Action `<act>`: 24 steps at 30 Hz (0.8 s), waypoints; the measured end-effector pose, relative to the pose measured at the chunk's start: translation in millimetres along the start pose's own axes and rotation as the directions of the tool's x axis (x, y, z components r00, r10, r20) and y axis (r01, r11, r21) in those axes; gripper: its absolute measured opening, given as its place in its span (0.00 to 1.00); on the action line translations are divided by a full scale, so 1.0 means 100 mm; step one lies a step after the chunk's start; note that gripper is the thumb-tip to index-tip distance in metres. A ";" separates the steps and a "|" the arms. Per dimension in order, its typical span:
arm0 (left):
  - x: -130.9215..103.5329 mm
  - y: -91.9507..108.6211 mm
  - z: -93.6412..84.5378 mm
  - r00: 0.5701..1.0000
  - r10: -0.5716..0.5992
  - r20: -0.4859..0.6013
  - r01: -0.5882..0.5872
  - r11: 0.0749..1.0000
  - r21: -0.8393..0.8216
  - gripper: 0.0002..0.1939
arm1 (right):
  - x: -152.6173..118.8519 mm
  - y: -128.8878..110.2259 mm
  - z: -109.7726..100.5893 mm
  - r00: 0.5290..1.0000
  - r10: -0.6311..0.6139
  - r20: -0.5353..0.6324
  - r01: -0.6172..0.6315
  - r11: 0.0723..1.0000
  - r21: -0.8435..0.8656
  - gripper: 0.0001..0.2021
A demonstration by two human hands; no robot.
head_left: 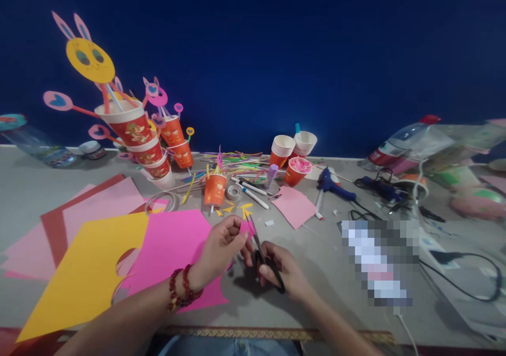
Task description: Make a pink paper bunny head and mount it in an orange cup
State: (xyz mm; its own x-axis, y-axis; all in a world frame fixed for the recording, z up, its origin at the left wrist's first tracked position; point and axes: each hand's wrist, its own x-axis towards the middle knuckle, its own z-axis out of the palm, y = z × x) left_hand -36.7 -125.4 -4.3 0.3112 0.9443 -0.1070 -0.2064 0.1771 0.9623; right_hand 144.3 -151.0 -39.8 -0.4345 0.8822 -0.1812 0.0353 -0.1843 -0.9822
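Near the middle of the table, my left hand point(221, 248) pinches a small piece of bright pink paper point(247, 228). My right hand point(281, 271) is wrapped round the black handles of a pair of scissors point(258, 245), whose blades point up and away from me beside the pink piece. Whether the blades touch the paper is too small to tell. A large bright pink sheet point(169, 250) lies under and left of my left wrist, next to a yellow sheet point(87, 271) with a rounded cut-out in its right edge.
Decorated red cups point(136, 129) stand stacked at the back left. An orange cup point(215, 190), markers point(255, 195), tape point(233, 191) and pale pink paper point(294, 205) lie beyond my hands. A blue glue gun point(334, 185), cables and a bottle point(399, 145) are at the right.
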 end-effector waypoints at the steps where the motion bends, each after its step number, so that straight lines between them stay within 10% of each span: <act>1: 0.00 0.00 0.00 1.000 -0.003 0.001 0.003 1.000 0.003 0.14 | 0.00 0.00 0.00 1.000 0.002 0.000 -0.002 1.000 -0.001 0.32; 24: 0.01 0.00 -0.02 1.000 -0.013 0.014 0.014 1.000 -0.014 0.13 | 0.02 0.09 -0.01 0.996 -0.070 -0.052 0.067 0.996 -0.056 0.31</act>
State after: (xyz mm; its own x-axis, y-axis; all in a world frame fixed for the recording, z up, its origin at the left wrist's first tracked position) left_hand -38.1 -124.4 -4.3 0.3267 0.9379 -0.1164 -0.2156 0.1938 0.9571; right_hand 145.0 -150.6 -49.1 -0.3884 0.9144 -0.1142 0.0567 -0.1000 -0.9934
